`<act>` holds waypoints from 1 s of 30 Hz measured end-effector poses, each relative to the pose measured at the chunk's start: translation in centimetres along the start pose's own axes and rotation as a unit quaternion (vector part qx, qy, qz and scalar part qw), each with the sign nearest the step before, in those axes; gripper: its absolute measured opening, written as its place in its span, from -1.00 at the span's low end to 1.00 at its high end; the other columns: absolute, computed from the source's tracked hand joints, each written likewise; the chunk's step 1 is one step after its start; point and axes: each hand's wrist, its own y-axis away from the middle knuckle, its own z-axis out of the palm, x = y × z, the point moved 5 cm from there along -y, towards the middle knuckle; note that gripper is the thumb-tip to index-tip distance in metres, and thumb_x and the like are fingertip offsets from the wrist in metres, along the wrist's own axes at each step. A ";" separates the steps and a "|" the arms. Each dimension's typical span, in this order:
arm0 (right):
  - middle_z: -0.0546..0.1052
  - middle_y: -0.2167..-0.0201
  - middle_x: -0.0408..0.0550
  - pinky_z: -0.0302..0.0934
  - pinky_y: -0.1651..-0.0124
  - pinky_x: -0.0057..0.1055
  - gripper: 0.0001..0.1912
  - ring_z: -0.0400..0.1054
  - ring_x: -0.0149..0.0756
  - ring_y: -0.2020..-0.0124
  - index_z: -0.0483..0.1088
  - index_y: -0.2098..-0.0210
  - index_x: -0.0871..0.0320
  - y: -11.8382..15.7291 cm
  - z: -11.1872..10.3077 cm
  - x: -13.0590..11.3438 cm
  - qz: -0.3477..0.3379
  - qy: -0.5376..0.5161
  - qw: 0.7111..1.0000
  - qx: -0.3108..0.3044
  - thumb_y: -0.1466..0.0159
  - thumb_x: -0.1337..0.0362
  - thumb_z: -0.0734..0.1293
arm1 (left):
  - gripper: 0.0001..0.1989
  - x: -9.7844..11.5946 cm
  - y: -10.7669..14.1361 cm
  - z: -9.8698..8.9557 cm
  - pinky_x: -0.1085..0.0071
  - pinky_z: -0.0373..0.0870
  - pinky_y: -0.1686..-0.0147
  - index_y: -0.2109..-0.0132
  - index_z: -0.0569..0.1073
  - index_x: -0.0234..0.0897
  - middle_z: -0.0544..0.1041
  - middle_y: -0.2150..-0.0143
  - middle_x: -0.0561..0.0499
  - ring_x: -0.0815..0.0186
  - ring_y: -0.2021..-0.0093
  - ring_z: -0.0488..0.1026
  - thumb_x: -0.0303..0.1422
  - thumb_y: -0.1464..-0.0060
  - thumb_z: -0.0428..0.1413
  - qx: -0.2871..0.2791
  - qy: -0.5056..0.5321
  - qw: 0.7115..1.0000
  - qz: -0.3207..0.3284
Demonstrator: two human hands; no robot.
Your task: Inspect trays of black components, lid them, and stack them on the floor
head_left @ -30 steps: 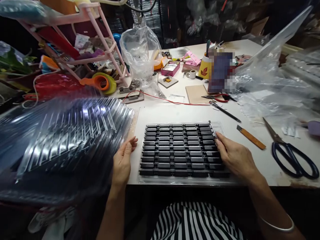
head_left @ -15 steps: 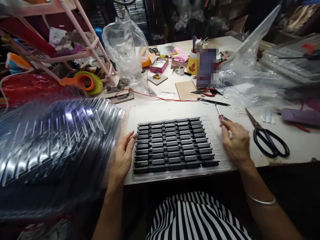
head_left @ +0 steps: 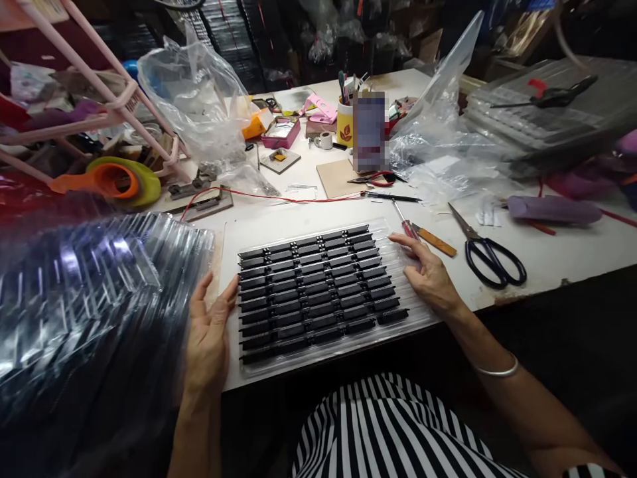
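A clear plastic tray (head_left: 385, 229) lies on the white tabletop, filled with rows of black comb-edged plastic parts (head_left: 318, 285). At its left side is my left hand (head_left: 209, 332), fingers spread and thumb tip against the tray's edge. My right hand (head_left: 430, 275) rests over the tray's right edge, index finger stretched forward and thumb apart from it. Just beyond those fingers lies a screwdriver (head_left: 408, 227) with a reddish handle, beside a tan-handled tool (head_left: 435, 240). Neither hand visibly holds anything.
Black-handled scissors (head_left: 492, 259) lie to the right. A stack of clear ribbed trays (head_left: 94, 285) crowds the left. Behind are a red wire (head_left: 259, 194), pliers (head_left: 375, 179), a yellow cup (head_left: 344, 123), plastic bags (head_left: 194, 99) and a pink rack (head_left: 117, 106).
My right hand has let go of the screwdriver, now lying on the table, and moved onto the tray's right edge. My left hand's fingers have spread. The camera view has swung right.
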 end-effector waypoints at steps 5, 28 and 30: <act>0.34 -0.17 -0.02 0.25 -0.09 -0.23 -0.38 0.25 -0.18 -0.16 0.26 -0.14 0.07 0.1 0.0 0.0 0.014 -0.091 0.995 0.027 -0.08 0.51 0.15 | -0.42 0.0 0.1 -0.2 0.24 0.38 -0.02 -0.30 0.08 0.05 0.49 -0.09 -0.05 0.28 0.06 0.48 -0.22 -0.17 0.07 0.019 0.077 0.996 -0.034; 0.32 -0.20 -0.03 0.30 -0.04 -0.20 -0.33 0.18 -0.10 -0.22 0.28 -0.12 0.04 0.4 -0.3 -0.5 -0.061 -0.084 0.992 0.076 -0.04 0.59 0.14 | -0.46 0.7 0.2 0.3 0.50 0.40 0.23 -0.23 0.23 0.00 0.57 0.06 -0.01 0.43 0.30 0.44 -0.36 -0.12 0.14 0.046 0.135 0.990 -0.015; 0.32 -0.19 -0.03 0.30 -0.04 -0.18 -0.33 0.17 -0.09 -0.23 0.28 -0.12 0.03 0.5 -0.3 -0.5 -0.067 -0.086 0.991 0.079 -0.05 0.60 0.14 | -0.45 0.7 0.2 0.2 0.50 0.40 0.24 -0.23 0.24 -0.02 0.58 0.07 -0.02 0.43 0.32 0.45 -0.39 -0.11 0.15 0.047 0.143 0.989 -0.011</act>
